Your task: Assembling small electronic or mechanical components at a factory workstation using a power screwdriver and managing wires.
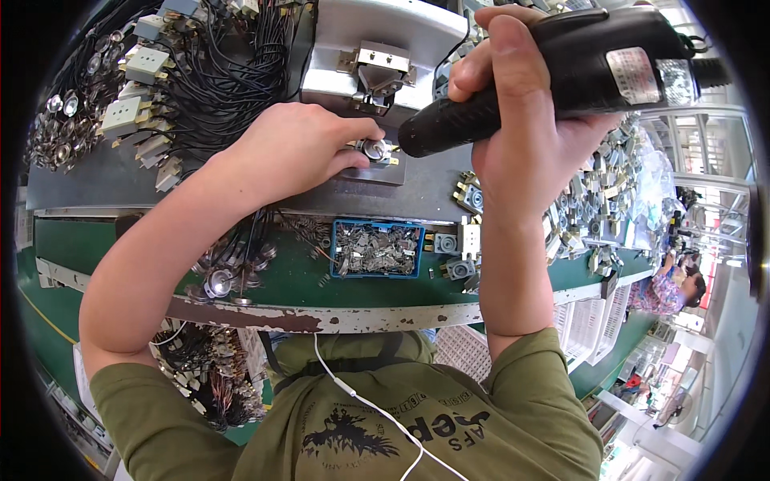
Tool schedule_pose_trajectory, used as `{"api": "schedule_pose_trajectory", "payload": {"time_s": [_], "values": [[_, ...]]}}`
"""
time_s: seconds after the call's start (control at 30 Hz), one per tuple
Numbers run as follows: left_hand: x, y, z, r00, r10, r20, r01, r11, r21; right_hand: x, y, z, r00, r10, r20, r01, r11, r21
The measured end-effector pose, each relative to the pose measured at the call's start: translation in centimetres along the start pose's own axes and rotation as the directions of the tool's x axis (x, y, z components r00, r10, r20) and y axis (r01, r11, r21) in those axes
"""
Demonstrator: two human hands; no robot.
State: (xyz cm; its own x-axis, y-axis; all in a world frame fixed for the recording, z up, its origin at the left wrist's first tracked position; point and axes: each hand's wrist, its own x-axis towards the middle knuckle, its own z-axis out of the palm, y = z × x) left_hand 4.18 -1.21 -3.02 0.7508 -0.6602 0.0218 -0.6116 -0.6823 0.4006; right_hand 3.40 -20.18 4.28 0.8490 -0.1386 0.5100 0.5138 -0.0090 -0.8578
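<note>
My right hand [525, 152] is wrapped round a black electric screwdriver [585, 68], which lies nearly level with its tapered nose pointing left. That nose ends just beside a small round silver part with brass terminals [375, 150]. Thumb and fingertips of my left hand [301, 148] pinch this part from the left. It rests on a flat metal block [377, 172] on the grey work surface. Just behind stands a metal clamp fixture [381, 72] on a white machine base. The bit's contact with the part cannot be made out.
Black cables with white connectors [144, 64] pile up at the left, beside silver discs [60, 132]. A blue tray [377, 275] of small metal pieces sits in front. Grey-and-white switch parts [593, 192] heap at the right. Farther right is another person [670, 289].
</note>
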Motion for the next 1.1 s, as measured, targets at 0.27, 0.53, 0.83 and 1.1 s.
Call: {"api": "schedule_pose_trajectory", "payload": {"time_s": [0.27,0.53,0.83,1.1], "values": [[-0.1,0.3,-0.1,0.999,-0.027,0.038,0.027,1.000,0.000,3.5,6.6,1.1,0.745,-0.664,0.062,0.384,0.503,0.774],[0.3,0.3,0.0,0.999,-0.020,0.044,0.019,1.000,0.024,1.9,2.7,1.0,0.904,-0.403,0.146,0.294,0.831,0.471],[0.3,0.1,0.2,1.000,0.021,-0.002,-0.021,0.998,0.051,-0.9,-0.4,1.3,0.998,-0.019,0.064,0.016,0.999,0.048],[-0.3,-0.1,0.7,0.998,0.064,0.000,-0.064,0.997,0.046,-0.1,2.2,0.3,0.961,-0.173,0.216,0.178,0.984,-0.005]]}}
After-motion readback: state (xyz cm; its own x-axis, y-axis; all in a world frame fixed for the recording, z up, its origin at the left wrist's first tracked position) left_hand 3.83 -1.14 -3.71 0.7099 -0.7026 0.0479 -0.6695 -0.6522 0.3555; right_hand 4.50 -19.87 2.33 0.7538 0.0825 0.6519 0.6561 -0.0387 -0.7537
